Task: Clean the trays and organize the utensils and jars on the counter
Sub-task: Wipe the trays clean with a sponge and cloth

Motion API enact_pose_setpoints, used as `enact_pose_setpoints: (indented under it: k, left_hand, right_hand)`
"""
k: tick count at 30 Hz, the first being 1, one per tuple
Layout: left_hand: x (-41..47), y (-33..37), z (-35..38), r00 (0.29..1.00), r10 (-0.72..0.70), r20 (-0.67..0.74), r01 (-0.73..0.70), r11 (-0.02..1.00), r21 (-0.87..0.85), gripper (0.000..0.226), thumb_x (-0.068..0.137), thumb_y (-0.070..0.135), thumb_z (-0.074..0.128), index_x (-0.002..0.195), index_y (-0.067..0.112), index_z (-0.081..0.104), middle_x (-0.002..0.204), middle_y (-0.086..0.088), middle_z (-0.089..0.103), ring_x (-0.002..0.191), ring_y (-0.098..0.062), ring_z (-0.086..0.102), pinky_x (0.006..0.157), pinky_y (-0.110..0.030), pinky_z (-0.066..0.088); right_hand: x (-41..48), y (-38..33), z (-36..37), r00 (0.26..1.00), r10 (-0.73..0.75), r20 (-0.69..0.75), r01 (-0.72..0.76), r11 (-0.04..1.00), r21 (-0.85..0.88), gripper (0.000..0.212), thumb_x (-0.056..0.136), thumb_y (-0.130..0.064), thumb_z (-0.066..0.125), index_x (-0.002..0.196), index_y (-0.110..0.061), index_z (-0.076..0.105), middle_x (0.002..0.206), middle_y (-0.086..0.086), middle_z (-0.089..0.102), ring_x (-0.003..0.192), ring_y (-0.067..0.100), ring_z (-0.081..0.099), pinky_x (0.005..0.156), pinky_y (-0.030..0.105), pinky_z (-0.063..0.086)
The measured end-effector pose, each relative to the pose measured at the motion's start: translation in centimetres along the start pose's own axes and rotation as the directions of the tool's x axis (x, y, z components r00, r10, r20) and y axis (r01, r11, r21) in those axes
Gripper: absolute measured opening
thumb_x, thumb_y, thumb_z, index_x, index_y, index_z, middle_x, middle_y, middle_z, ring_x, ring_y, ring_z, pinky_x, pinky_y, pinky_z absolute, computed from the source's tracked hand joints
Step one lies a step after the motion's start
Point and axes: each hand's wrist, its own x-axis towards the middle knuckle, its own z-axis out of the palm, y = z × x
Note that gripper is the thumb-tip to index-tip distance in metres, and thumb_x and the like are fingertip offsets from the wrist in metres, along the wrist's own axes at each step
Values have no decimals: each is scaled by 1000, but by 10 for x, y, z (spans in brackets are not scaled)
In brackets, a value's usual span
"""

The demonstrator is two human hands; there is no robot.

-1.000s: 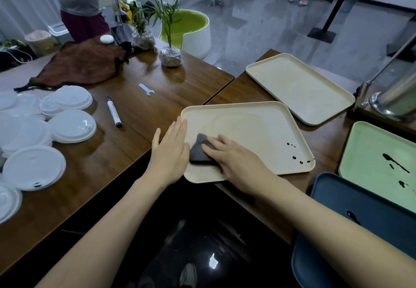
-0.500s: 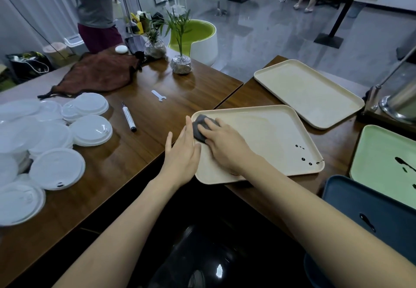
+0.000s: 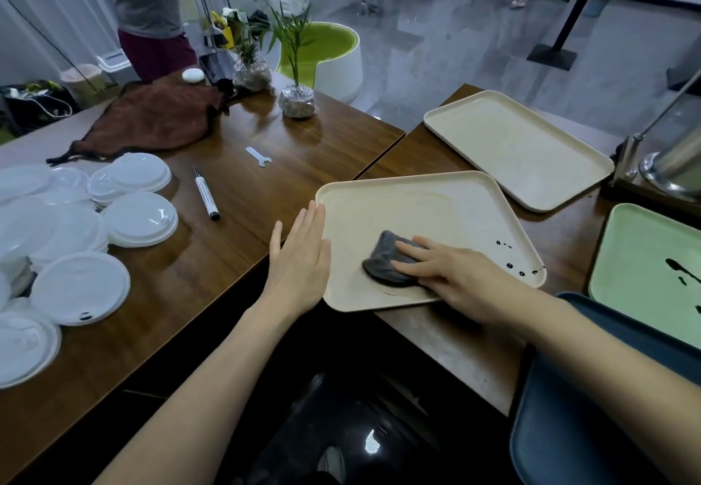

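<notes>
A cream tray [image 3: 425, 203] lies across the seam of two wooden tables, with dark spots near its right corner. My right hand [image 3: 451, 279] presses a grey cloth [image 3: 387, 260] flat onto the tray's near part with straight fingers. My left hand [image 3: 299, 257] lies flat against the tray's left rim, fingers straight. A second cream tray [image 3: 519, 147] sits behind it. A green tray [image 3: 645, 257] with dark streaks lies at the right, and a dark blue tray [image 3: 591, 408] sits at the lower right.
Several white plastic lids [image 3: 76, 241] cover the left table. A marker [image 3: 206, 199], a small white wrench [image 3: 258, 156], a brown cloth [image 3: 151, 120] and potted plants [image 3: 297, 93] lie behind. A metal vessel [image 3: 675, 165] stands far right. A person [image 3: 151, 14] stands beyond the table.
My right hand has slid the grey cloth from the tray's far left corner back toward the near edge and to the right. My left hand has stayed at the left rim.
</notes>
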Motion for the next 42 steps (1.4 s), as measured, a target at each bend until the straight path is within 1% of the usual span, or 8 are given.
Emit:
enact_pose_setpoints:
  k: [3, 9, 12, 16, 20, 26, 34, 42]
  left_hand:
    - [3, 2, 0, 1000, -5, 17, 4, 999, 33, 60, 107, 19, 23, 164, 22, 5, 172, 1, -6, 157, -9, -6, 123, -43, -15]
    - [6, 0, -3, 999, 1, 32, -5, 991, 132, 57, 109, 20, 25, 163, 26, 7, 172, 0, -2, 157, -11, -6, 124, -43, -9]
    - [5, 1, -4, 999, -2, 34, -1, 997, 71, 56, 108, 20, 26, 163, 25, 15, 172, 0, 4, 157, -12, -2, 125, -45, -8]
    - [4, 5, -6, 999, -12, 33, 11, 999, 33, 56, 107, 17, 29, 162, 24, 21, 172, 0, 5, 157, -12, -2, 125, -45, -11]
    - [4, 7, -6, 999, -15, 28, 14, 999, 29, 56, 106, 16, 29, 161, 23, 22, 172, -1, 6, 157, -13, -2, 124, -47, -10]
    - [4, 7, -10, 998, 4, 58, -6, 999, 46, 57, 107, 15, 28, 162, 22, 18, 172, -4, 4, 158, -14, -3, 125, -47, -9]
    - [3, 6, -4, 1000, -14, 13, 14, 1000, -17, 56, 105, 13, 29, 160, 22, 24, 172, -3, 8, 158, -14, -1, 124, -46, -12]
    - [3, 5, -6, 999, 6, 41, -8, 999, 42, 57, 107, 12, 27, 162, 22, 18, 172, -3, 2, 158, -14, -4, 125, -48, -11]
  right_hand:
    - [-5, 1, -6, 1000, 7, 24, -7, 1000, 2, 49, 99, -24, 44, 143, -45, 49, 160, -21, 24, 152, 12, 18, 116, 35, 32]
    - [19, -61, 32, 979, -201, -30, 199, 978, -58, 40, 104, -35, 42, 139, -25, 58, 159, 1, 37, 150, 32, 25, 120, 45, 23]
    - [0, -36, 27, 984, -165, -73, 161, 985, -57, 48, 102, -43, 32, 137, -28, 60, 156, -5, 43, 147, 27, 34, 117, 42, 34]
    - [-40, 5, 10, 994, 59, -89, -57, 998, 23, 49, 97, -54, 31, 136, -43, 58, 155, -21, 36, 148, 11, 29, 115, 38, 38]
    - [-34, -12, 13, 992, 42, -120, -50, 997, -65, 59, 97, -65, 24, 138, -38, 57, 158, -11, 38, 149, 23, 30, 112, 46, 40]
    - [16, -61, 36, 988, -91, -122, 61, 972, -226, 61, 101, -57, 24, 137, -22, 58, 153, 9, 46, 140, 39, 39, 113, 47, 35]
    - [-49, 4, 1, 983, 144, -113, -148, 989, -29, 59, 96, -72, 15, 129, -54, 60, 153, -22, 39, 148, 15, 32, 119, 41, 31]
    - [9, -74, 37, 984, -74, -165, 62, 995, -79, 53, 102, -55, 28, 117, -31, 72, 149, -1, 52, 143, 34, 39, 117, 45, 31]
